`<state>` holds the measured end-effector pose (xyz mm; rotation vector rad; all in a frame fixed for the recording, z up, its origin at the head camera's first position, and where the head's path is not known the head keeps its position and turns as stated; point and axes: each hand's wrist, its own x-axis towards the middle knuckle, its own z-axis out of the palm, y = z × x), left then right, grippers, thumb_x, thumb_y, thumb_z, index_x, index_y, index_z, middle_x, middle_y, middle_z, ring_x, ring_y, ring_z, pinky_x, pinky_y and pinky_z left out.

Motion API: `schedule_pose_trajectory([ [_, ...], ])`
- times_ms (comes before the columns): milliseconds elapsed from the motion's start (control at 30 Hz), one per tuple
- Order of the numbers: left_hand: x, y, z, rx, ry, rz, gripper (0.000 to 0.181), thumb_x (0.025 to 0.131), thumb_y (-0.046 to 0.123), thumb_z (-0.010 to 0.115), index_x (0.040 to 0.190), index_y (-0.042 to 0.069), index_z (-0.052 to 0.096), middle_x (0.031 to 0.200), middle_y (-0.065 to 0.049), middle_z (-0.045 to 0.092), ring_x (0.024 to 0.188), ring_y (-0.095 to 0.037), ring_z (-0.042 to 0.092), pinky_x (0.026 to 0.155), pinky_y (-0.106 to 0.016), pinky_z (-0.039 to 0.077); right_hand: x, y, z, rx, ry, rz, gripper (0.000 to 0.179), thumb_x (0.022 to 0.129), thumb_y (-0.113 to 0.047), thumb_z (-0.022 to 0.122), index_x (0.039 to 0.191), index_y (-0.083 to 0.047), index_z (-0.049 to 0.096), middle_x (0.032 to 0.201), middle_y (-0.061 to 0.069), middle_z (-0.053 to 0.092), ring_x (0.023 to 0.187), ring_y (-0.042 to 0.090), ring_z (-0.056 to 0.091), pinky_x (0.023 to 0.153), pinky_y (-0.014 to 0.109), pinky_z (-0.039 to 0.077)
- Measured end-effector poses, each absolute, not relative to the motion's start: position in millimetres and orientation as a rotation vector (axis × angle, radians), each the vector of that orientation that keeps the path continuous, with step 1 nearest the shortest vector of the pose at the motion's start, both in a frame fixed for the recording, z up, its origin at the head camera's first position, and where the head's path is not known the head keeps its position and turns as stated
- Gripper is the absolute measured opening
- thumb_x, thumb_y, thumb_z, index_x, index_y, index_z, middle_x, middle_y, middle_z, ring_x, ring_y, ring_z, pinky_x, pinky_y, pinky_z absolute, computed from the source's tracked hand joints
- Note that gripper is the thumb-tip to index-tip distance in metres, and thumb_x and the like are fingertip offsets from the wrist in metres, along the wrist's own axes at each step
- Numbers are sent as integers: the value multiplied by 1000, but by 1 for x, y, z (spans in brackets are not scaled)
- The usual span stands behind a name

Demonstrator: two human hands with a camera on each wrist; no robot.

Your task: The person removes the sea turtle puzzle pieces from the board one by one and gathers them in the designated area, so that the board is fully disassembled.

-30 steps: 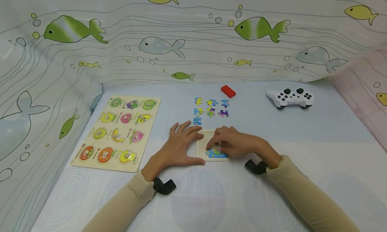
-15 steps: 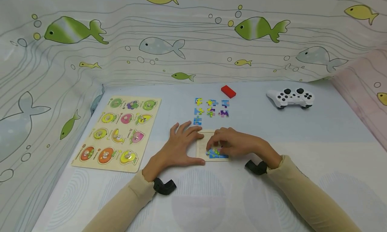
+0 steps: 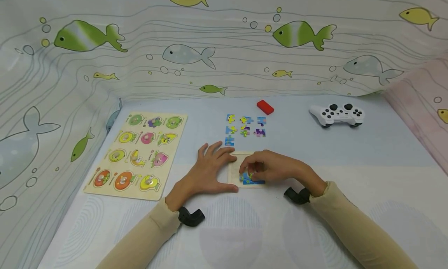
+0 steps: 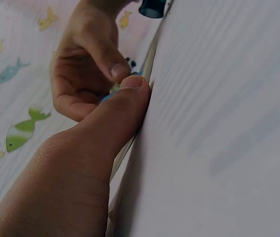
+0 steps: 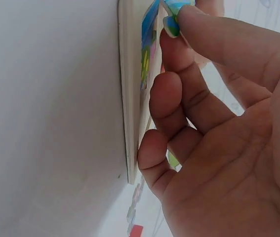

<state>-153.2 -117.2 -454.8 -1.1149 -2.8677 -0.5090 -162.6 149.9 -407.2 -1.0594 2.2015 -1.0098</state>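
A square wooden puzzle tray (image 3: 233, 175) lies in front of me, with blue and green jigsaw pieces fitted in its lower right part. My left hand (image 3: 209, 169) rests at the tray's left side, fingers spread, the thumb touching the near left corner and fingertips at the far edge. Over the tray, my right hand (image 3: 273, 166) pinches a blue-green puzzle piece (image 5: 171, 25) between thumb and index finger. The right wrist view shows that piece lifted and tilted above the tray, the other fingers curled. Behind the tray lie several loose puzzle pieces (image 3: 259, 132) in rows.
On the left lies a wooden fruit peg board (image 3: 134, 156). A red block (image 3: 265, 107) sits behind the loose pieces, and a white game controller (image 3: 337, 115) is at the back right. A fish-patterned curtain (image 3: 241, 47) hangs behind the table.
The right hand's fingers have lifted slightly off the pieces in the tray, pinching one piece. The left hand keeps its place at the tray.
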Motion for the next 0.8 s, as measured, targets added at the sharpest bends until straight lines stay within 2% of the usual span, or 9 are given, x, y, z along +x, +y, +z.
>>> schedule_pose_trajectory([
  [133, -153, -117, -455, -1116, -2859, -496, 83, 73, 79, 68, 138, 29, 56, 158, 3, 43, 154, -35, 25, 118, -68, 11, -163, 151, -406, -1037, 2148, -1057, 25, 93, -4, 70, 114, -17, 72, 89, -2, 64, 79, 13, 58, 69, 23, 50],
  [400, -151, -118, -453, -1130, -2826, -499, 82, 73, 77, 70, 137, 27, 57, 157, 1, 45, 152, -38, 28, 116, -70, 14, -164, 152, -404, -1026, 2147, -1104, 14, 93, -8, 71, 106, -11, 73, 90, -4, 68, 81, 11, 60, 75, 24, 53],
  [800, -151, -117, -454, -1117, -2854, -481, 83, 73, 78, 69, 138, 29, 56, 157, 3, 44, 153, -36, 27, 117, -70, 14, -171, 155, -409, -964, 2271, -1183, 14, 95, -12, 71, 107, -15, 77, 90, -3, 70, 75, 14, 60, 70, 23, 49],
])
